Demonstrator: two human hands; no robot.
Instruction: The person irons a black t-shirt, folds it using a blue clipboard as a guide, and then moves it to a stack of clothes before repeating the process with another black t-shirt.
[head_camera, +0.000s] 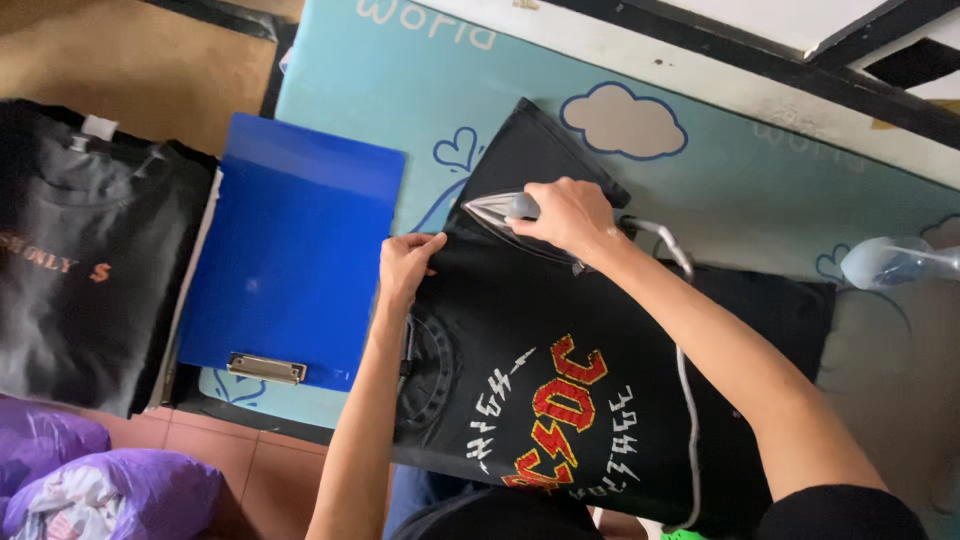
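the right hand (568, 215) is wrapping its fingers closed around the grey handle of a clothes iron (505, 213), knuckles up, with the iron's silvery pointed nose showing just left of the hand and pointing left. the iron is sitting flat on the sleeve end of a black t-shirt (560, 370), and its pale cord (683, 350) is trailing from behind the wrist, curving along the forearm and running down over the shirt toward the bottom edge of the view.

the left hand (405, 265) is lying just beside the iron's nose, fingers curled down and pinching the shirt's edge, pressing the cloth against the surface beneath; the thumb tip is reaching toward the iron without touching it.

the black t-shirt is spreading across a light blue padded mat (740, 190) printed with cloud and heart shapes; the shirt's front is showing a red and yellow print with white lettering around it.

left of the left hand, a blue clipboard (290, 270) is lying on the mat, its metal clip at the lower end. further left, a dark folded t-shirt (80, 270) with orange lettering is resting well apart from the hands. purple bags (100, 490) are bunching in the lower left corner on a reddish tiled floor (260, 470). a clear spray bottle (895, 262) is lying at the right edge.
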